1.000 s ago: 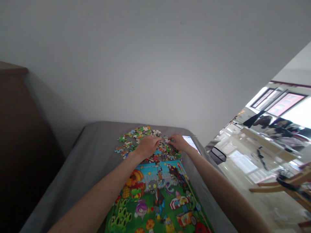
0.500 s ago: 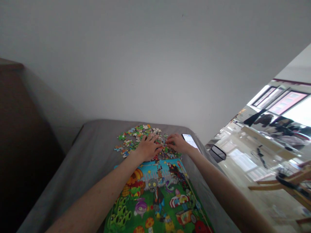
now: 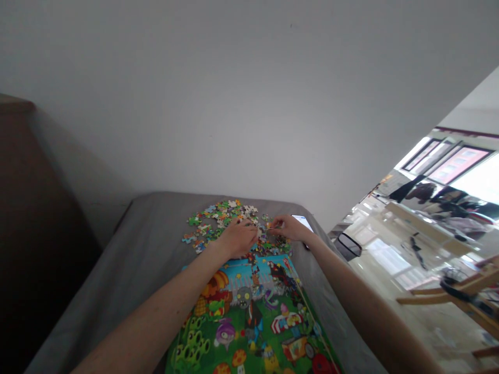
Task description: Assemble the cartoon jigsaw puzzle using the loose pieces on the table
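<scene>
A loose heap of jigsaw puzzle pieces lies on the grey cloth. My left hand is over the near middle of the heap, its fingers curled together; what they hold, if anything, is hidden. To its right, my right hand pinches a small puzzle piece at the right side of the heap. Just in front of both hands lies the puzzle picture, with cartoon plants and zombies on a green lawn under a blue strip. My left forearm covers part of its left edge.
A phone with a lit screen lies beside my right hand, partly behind the wrist. The grey cloth reaches back to a white wall. A dark brown piece of furniture stands left; a wooden chair is at the right.
My left hand's spread fingers have curled in. My right hand has risen slightly and moved a little right, its fingers now pinched, uncovering some pieces between the hands.
</scene>
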{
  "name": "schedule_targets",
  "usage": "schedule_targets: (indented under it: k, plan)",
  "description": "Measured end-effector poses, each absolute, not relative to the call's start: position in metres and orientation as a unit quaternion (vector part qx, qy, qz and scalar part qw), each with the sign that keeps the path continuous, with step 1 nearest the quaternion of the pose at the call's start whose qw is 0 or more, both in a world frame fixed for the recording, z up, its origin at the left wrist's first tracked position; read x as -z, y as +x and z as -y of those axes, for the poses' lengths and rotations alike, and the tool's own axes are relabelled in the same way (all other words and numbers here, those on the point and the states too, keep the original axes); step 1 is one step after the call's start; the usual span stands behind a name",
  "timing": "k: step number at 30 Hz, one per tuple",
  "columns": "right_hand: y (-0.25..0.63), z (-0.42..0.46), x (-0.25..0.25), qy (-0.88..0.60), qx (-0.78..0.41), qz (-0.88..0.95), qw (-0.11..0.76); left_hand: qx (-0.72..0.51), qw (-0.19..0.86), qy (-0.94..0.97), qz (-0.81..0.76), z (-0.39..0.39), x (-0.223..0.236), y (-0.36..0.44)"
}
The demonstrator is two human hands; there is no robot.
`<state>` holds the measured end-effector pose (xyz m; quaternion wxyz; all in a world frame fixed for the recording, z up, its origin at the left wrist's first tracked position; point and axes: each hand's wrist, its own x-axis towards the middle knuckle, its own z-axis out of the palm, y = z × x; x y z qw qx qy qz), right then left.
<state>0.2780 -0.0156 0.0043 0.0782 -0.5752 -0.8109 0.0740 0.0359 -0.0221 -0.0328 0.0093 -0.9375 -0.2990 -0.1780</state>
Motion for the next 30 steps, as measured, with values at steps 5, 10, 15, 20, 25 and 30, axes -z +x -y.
schedule_targets:
  k: [5,10,15,20,25,30]
  plan:
    - [0.277,0.012,-0.002,-0.6,-0.056,0.793,0.09,0.192,0.021,-0.934,0.301,0.02,0.041,0.037]
    - [0.275,0.016,0.0,-0.615,0.022,0.779,0.118,0.188,0.015,-0.938,0.293,0.02,0.047,0.038]
    - [0.274,0.034,-0.001,-0.56,0.039,0.824,0.079,0.183,0.008,-0.942,0.283,0.022,0.045,0.04]
    - [0.262,0.043,0.007,-0.538,0.044,0.839,0.064,0.19,0.012,-0.942,0.276,0.022,0.044,0.041]
    - [0.25,0.033,0.014,-0.509,0.034,0.859,0.048,0.165,-0.017,-0.943,0.289,0.019,0.04,0.037]
    - [0.247,0.022,0.015,-0.481,0.027,0.876,0.029,0.148,-0.072,-0.948,0.272,0.014,0.033,0.032]
